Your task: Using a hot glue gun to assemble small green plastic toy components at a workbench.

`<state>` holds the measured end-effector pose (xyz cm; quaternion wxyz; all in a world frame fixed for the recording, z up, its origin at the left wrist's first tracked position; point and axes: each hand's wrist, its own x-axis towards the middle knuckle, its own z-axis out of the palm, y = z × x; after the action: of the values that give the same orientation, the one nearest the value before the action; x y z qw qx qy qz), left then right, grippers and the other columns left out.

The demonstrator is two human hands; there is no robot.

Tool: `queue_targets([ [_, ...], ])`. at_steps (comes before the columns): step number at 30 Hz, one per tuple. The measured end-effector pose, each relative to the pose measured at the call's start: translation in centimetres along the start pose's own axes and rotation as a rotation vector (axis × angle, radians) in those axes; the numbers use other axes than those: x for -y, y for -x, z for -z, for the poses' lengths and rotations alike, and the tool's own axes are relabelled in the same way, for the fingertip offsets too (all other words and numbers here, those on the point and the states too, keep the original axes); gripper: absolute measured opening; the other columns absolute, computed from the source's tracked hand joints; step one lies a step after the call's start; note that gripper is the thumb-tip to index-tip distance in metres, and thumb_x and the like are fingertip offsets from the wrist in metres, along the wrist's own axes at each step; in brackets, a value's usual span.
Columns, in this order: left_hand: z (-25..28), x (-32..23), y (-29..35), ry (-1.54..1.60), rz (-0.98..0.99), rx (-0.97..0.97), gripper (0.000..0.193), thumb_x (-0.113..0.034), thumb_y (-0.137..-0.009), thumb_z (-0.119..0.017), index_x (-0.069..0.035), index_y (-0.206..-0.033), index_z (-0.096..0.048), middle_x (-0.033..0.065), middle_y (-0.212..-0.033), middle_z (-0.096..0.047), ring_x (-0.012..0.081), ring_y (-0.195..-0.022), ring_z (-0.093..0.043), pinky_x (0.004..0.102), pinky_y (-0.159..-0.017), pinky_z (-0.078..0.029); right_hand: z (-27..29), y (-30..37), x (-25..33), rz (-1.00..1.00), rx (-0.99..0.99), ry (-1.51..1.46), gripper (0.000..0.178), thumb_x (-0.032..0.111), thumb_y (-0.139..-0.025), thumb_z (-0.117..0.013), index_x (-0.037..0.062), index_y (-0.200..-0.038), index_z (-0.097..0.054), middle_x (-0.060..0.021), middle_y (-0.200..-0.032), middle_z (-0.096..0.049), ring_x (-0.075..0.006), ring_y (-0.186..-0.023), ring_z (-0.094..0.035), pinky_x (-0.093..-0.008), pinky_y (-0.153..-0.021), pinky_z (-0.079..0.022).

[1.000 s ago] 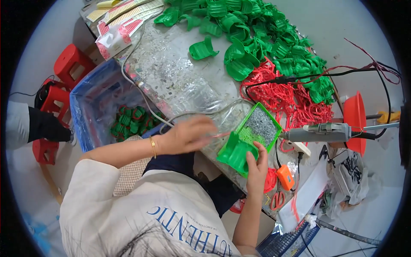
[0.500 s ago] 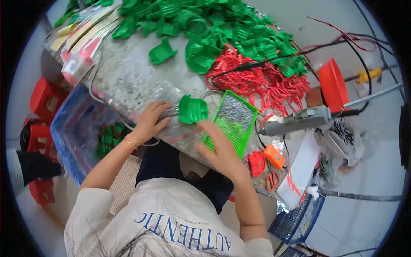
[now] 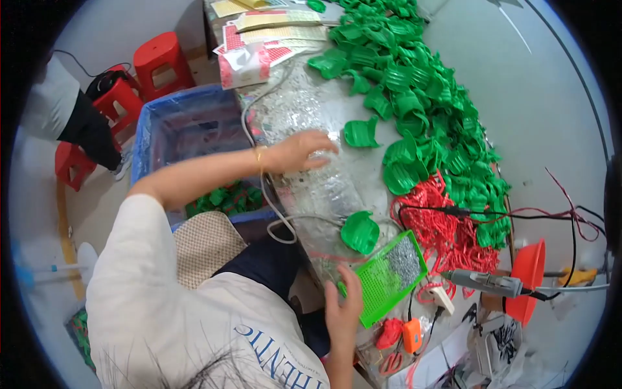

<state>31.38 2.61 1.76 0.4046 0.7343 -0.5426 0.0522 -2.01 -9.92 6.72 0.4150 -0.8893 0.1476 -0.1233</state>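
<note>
My left hand (image 3: 301, 151) is stretched over the bench, fingers apart and holding nothing. Just beyond its fingertips lies a single curved green plastic piece (image 3: 361, 133). Another curved green piece (image 3: 360, 233) sits nearer me, at the end of a thin metal part. Beside the near left edge of the green tray (image 3: 374, 320) is my right hand (image 3: 345, 305), thumb and fingers apart, with nothing visible in it. Many small silvery metal pieces (image 3: 404, 264) fill the tray's far side.
A heap of green pieces (image 3: 411, 104) covers the bench's far side, with red straps (image 3: 427, 217) beside it. Left of the bench stands a blue-lined bin (image 3: 188, 107) with green-and-red items inside. A grey powered screwdriver (image 3: 483, 281), cables and scissors (image 3: 391, 364) are right. Another person stands far left.
The view has turned left. My left hand has left the green piece by the metal part and reached farther up the bench. My right hand has drawn back from it toward the tray's near edge.
</note>
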Motion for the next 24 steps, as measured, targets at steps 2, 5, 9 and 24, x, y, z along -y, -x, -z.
queue_targets([
  [2, 3.6, 3.4, -2.3, -0.163, -0.016, -0.116, 0.03, -0.011, -0.079, -0.066, -0.006, -0.109, -0.06, 0.0124, -0.103, -0.061, 0.0284, -0.099, -0.058, 0.0395, -0.09, -0.046, -3.5, -2.9, 0.0, 0.116, -0.013, 0.037, 0.033, 0.008, -0.084, -0.063, 0.001, -0.116, -0.058, -0.0172, -0.12, -0.057, -0.0318, -0.112, -0.055, -0.0383, -0.096, -0.042],
  [5, 8.8, 11.3, -5.6, -0.406, 0.03, -0.312, 0.029, -0.016, -0.081, -0.065, -0.004, -0.108, -0.06, 0.0138, -0.102, -0.062, 0.0289, -0.095, -0.06, 0.0399, -0.089, -0.047, -7.4, -5.6, -2.3, 0.178, -0.154, 0.14, 0.026, 0.008, -0.084, -0.063, 0.002, -0.109, -0.06, -0.0172, -0.108, -0.057, -0.0355, -0.101, -0.056, -0.0417, -0.09, -0.044],
  [9, 16.6, 19.6, -8.0, -0.579, 0.47, -0.427, 0.037, -0.023, -0.085, -0.061, -0.001, -0.113, -0.055, 0.0195, -0.105, -0.063, 0.0318, -0.098, -0.061, 0.04, -0.088, -0.047, -8.5, -6.8, -4.6, 0.137, -0.152, 0.163, 0.023, 0.01, -0.085, -0.063, 0.0032, -0.106, -0.061, -0.0161, -0.104, -0.057, -0.0358, -0.097, -0.055, -0.0439, -0.085, -0.044],
  [24, 24.0, 39.0, -5.9, -0.523, 1.094, 0.074, 0.067, -0.025, -0.08, -0.064, 0.005, -0.134, -0.039, 0.0278, -0.122, -0.057, 0.034, -0.109, -0.058, 0.0374, -0.093, -0.046, -9.1, -7.4, -4.1, 0.023, -0.116, 0.282, 0.026, 0.019, -0.073, -0.075, 0.0087, -0.095, -0.064, -0.0119, -0.1, -0.058, -0.0338, -0.091, -0.056, -0.043, -0.079, -0.045],
])
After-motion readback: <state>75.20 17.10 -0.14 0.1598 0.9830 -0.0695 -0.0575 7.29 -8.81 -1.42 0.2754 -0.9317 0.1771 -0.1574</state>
